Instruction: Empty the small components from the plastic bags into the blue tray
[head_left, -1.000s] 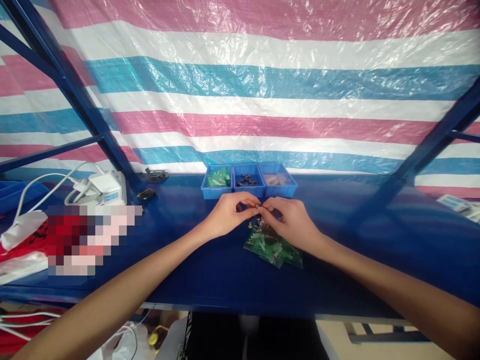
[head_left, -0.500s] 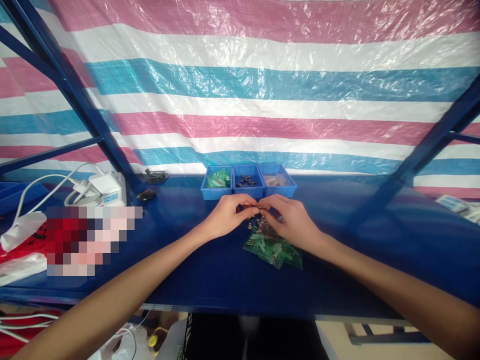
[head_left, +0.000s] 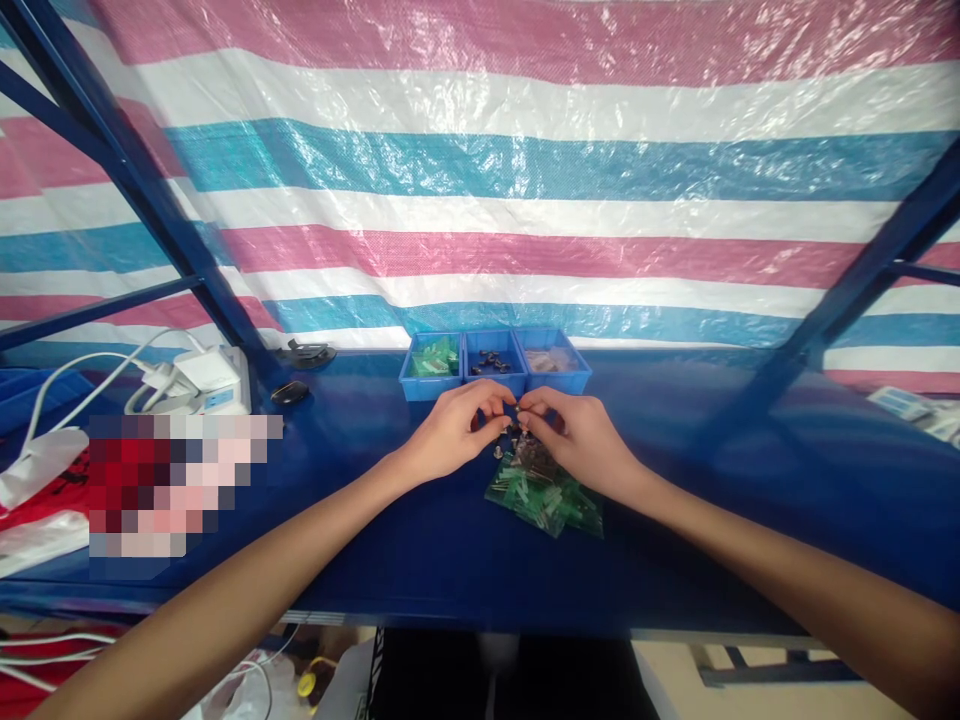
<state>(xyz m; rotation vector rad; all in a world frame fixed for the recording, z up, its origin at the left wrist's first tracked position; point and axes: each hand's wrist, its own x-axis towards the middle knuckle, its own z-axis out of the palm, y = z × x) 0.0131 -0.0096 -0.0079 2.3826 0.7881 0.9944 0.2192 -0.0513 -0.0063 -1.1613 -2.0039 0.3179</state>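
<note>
My right hand point(head_left: 589, 435) has its thumb and forefinger drawn together in a pinch on a small metal piece point(head_left: 517, 409), which sits at the fingertips, on the side toward my left hand point(head_left: 457, 430). The left fingers are curled in from the other side, their tips right by the piece; whether they grip it or only steady it, I cannot tell. So it lies between my two hands, with neither clearly nearer, and it is too small for me to read its long axis. Just below my fingertips, toward me, is a loose metal part point(head_left: 498, 452), beside the green plastic bags point(head_left: 536, 495) that lie partly under my right hand. Farther out, beyond both hands, three blue bins point(head_left: 431, 388) stand side by side.
</note>
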